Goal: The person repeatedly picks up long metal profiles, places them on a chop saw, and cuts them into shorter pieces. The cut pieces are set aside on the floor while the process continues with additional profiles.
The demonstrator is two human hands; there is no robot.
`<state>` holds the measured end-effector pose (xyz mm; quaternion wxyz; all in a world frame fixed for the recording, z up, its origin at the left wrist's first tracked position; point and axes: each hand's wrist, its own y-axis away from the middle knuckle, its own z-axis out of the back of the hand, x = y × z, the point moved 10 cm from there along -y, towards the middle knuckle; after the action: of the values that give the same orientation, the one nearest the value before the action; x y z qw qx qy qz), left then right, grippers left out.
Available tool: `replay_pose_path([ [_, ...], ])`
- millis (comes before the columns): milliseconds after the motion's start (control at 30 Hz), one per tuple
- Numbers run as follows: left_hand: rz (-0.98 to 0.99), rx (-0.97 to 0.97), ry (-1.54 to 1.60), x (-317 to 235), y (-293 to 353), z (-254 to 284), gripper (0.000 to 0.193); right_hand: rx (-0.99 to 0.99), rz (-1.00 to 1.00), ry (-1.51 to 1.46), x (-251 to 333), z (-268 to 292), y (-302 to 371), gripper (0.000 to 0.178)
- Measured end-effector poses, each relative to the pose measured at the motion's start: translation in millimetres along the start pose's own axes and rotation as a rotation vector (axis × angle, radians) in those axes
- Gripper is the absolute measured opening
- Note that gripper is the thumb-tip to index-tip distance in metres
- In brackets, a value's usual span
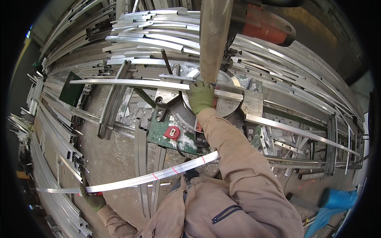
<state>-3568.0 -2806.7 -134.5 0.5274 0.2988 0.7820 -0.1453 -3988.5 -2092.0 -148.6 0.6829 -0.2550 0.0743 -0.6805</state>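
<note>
My right hand (201, 97), in a green work glove, curls its fingers over a long aluminium bar (154, 83) lying across the mitre saw's round table (230, 109). The saw's blade guard (214, 39) stands raised just beyond my fingers. Low on the left, my left hand (93, 199), gloved in green too, is closed around a long flat aluminium strip (135, 180) with several red marks. Its other end passes behind my right forearm. A thin red item (96, 193) shows by the left palm; its kind is unclear.
A red tape measure (172, 132) sits on the green saw bench (156, 133). Stacked aluminium profiles (158, 39) fill the back, with more profiles (59, 158) at left. Upright profiles (141, 158) stand near the bench front. A bar (301, 131) reaches right; a blue bag (339, 198) lies lower right.
</note>
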Motion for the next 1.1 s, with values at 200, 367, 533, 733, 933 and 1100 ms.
replay_pose_path([
  [200,0.012,-0.060,0.022,-8.8,10.5,12.8,0.061,0.023,0.052,-0.030,18.0,-27.2,-13.9,0.031],
  [367,-0.040,-0.168,0.007,-8.6,14.2,26.2,0.066,-0.077,0.046,-0.041,26.1,-21.8,-16.4,0.021],
  [533,0.084,-0.059,0.022,9.3,-0.9,26.7,0.059,0.024,0.006,-0.029,27.6,-26.5,-14.2,0.029],
  [733,0.070,-0.090,0.029,23.0,-3.9,40.7,0.060,0.251,0.098,0.050,44.2,-30.7,17.7,0.061],
  [933,0.078,-0.099,0.000,28.8,13.5,62.3,0.060,0.344,0.203,0.026,34.3,-31.9,39.3,0.077],
  [1100,0.056,-0.154,-0.021,40.6,31.2,74.7,0.053,0.407,0.294,0.035,33.2,-50.8,37.7,0.077],
])
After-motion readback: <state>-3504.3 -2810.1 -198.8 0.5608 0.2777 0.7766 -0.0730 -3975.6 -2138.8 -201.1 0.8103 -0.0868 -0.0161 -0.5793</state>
